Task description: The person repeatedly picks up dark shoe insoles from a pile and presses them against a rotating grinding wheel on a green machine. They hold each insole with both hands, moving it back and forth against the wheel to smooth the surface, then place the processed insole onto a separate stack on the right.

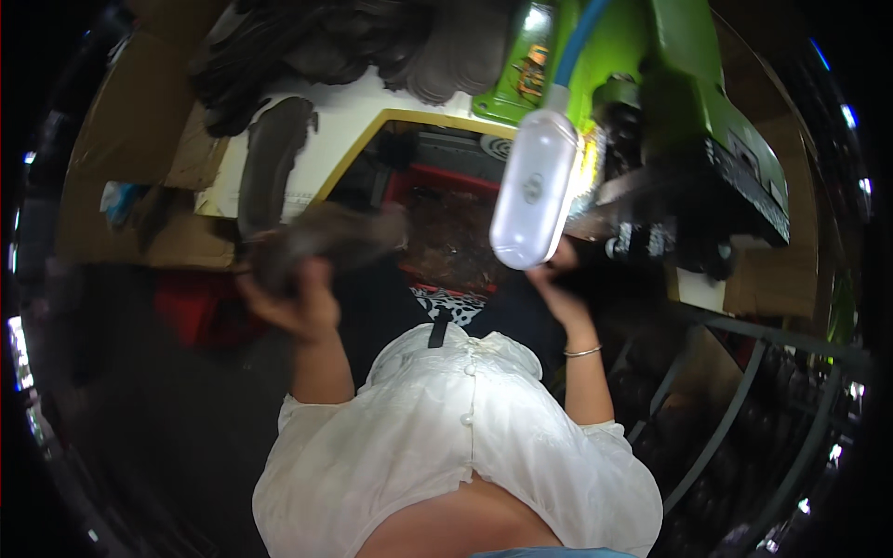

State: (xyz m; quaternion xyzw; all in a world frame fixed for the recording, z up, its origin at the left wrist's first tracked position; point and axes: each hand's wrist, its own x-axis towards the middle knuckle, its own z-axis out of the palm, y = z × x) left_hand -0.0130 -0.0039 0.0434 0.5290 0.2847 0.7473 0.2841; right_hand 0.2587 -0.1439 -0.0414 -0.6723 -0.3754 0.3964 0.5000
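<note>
My left hand [296,296] is closed around a dark grey-brown, sole-like flat piece [339,240], which is smeared by motion. Its far end reaches toward the opening in the table. Just beyond this hand, a similar long grey piece [272,163] with a rounded outline lies on the white tabletop [349,116]. My right hand [558,293], with a thin bracelet at the wrist, is raised beside the lower end of a white oblong lamp [535,191]. The lamp and blur hide its fingertips, and whether it holds anything cannot be made out.
A green machine [684,84] with dark working parts [633,205] stands at the far right. Overlapping grey pieces [372,42] pile up at the back left. Below the yellow-edged table cutout sits a red bin [451,181]. Cardboard [139,121] borders the left; a metal rack [716,428] stands right.
</note>
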